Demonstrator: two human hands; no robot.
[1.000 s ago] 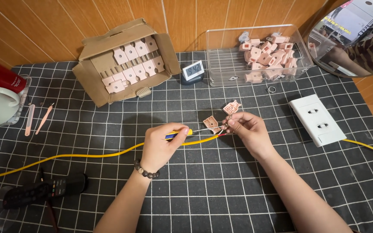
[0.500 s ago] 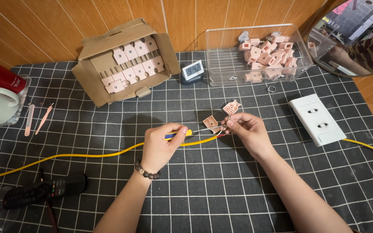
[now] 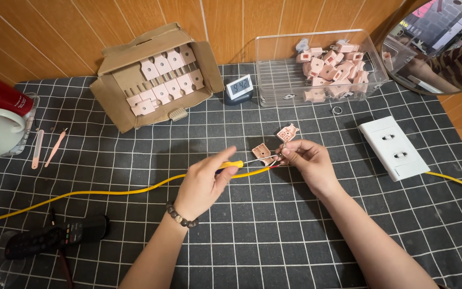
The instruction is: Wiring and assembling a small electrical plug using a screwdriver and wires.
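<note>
left hand [image 3: 204,182] gripping screwdriver [image 3: 235,164], right hand [image 3: 305,163] pinching pink plug [image 3: 287,134]

We look down from a single head-worn camera, tilted steeply forward over the desk [image 3: 135,251] covered in a black grid cloth. Our two forearms enter from the bottom edge. The view is close, reaching as far as the wooden wall [image 3: 231,21] at the back edge.

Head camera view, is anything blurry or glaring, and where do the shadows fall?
Head view: sharp and evenly lit; soft shadows lie on the checked cloth just beyond the left hand and right hand; the wall bows at the edges; only the mirror reflection looks bright.
</note>
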